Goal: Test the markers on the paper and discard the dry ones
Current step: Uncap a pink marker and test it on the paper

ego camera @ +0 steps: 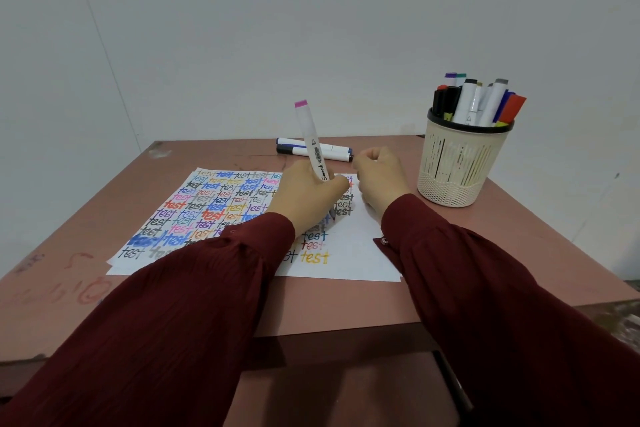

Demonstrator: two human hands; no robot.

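**Pink-capped marker at the paper, left-hand grip**

Gripping the marker [313, 146] low on its barrel with the left hand [304, 198], fingers wrapped round it. Pink end up, tilted away from the grip toward the far edge of the table [329, 305]. Writing end below the grip, down at the paper [353, 246], just beside the right-most column of "test" words. Cannot confirm tip contact: mostly hidden under the hand.

Right hand [381, 180] clenched just right of the grip, near the barrel but apart from it. Cannot see into the fist; possibly a pulled cap, not verifiable.

Beyond the grip: 2 loose markers [332, 151] lying flat, side by side. Well to the right of the grip: basket [460, 166] packed with upright markers.

Judged mid-test, 1 marker of many.

Risks from here:
- Calling a good marker dry, from a low tilted hold and weak pressure at the nib.
- Missing a pale stroke among crowded words; safer on the bare strip right of the grip.
- Smearing fresh ink with the left sleeve [207, 288], draped over the sheet below the grip.
- Mixing tested with untested on return to the basket; no clear discard spot in view, role of the 2 loose markers unclear.
- Drying out a good marker through slow recapping.
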